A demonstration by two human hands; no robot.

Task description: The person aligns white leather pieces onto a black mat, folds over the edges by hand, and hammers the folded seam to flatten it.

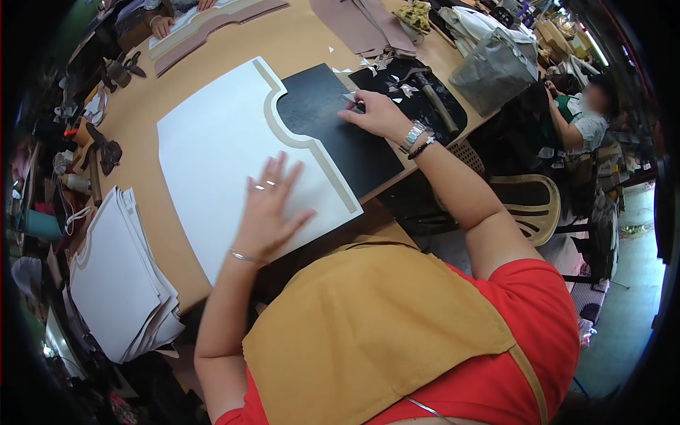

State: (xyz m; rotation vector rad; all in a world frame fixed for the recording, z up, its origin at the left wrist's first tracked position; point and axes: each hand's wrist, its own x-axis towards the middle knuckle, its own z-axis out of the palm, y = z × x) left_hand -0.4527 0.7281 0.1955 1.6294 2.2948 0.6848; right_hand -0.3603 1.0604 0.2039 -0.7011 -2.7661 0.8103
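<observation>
A large white sheet (212,142) with a curved cutout lies in front of me, a grey-beige strip (320,157) running along its right edge. My left hand (270,205) is over the sheet's lower part, fingers spread and slightly blurred; I cannot tell if it touches. A black cutting mat (312,95) shows from under the sheet's right side. Above the mat, my right hand (379,115) is closed on a small knife (360,107), dark with a pale pointed tip, mostly hidden by the fingers.
White sheets (117,273) are stacked at lower left. A hammer (433,99) and pale scraps (407,90) lie on another black mat at right, beside a grey bag (494,71). Another person's hand (161,27) is at the table's far side; a person (577,117) sits at right.
</observation>
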